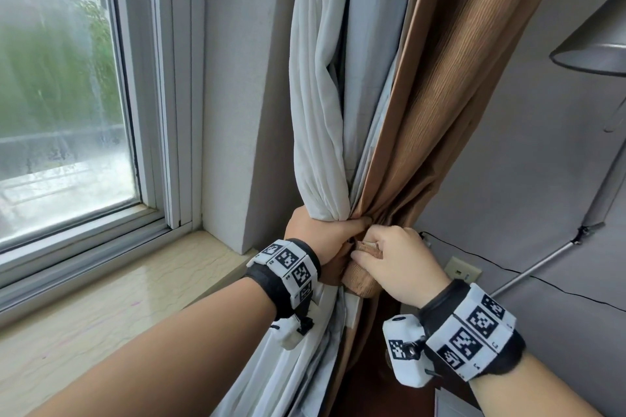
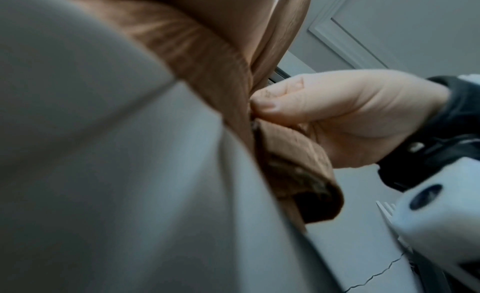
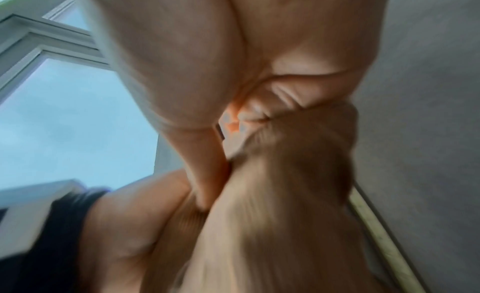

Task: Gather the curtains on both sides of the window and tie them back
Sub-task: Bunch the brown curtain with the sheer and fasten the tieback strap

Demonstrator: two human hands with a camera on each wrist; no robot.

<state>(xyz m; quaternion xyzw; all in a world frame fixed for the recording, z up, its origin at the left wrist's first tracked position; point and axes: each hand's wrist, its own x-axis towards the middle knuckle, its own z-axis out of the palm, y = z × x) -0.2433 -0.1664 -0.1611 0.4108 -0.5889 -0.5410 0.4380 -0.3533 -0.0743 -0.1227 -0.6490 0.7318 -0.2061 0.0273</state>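
Note:
To the right of the window hang a white curtain point(image 1: 321, 112) and a brown curtain point(image 1: 457, 95), bunched together at sill height. My left hand point(image 1: 321, 230) grips the bunch from the left, fingers wrapped round it. Just right of it, my right hand point(image 1: 396, 261) pinches the end of a brown tieback band point(image 1: 359, 278) against the bunch. In the left wrist view the right hand point(image 2: 337, 116) pinches the band point(image 2: 293, 153) between thumb and forefinger, beside the white curtain point(image 2: 103, 153). The right wrist view is blurred: curled fingers point(image 3: 259, 112) on brown fabric point(image 3: 285, 194).
The window point(image 1: 61, 95) and its stone sill point(image 1: 101, 298) lie to the left. On the right stand a grey lamp shade point(image 1: 592, 54) and a slanted metal pole point(image 1: 542, 264). A wall socket point(image 1: 462, 270) with a thin black cable sits behind my right hand.

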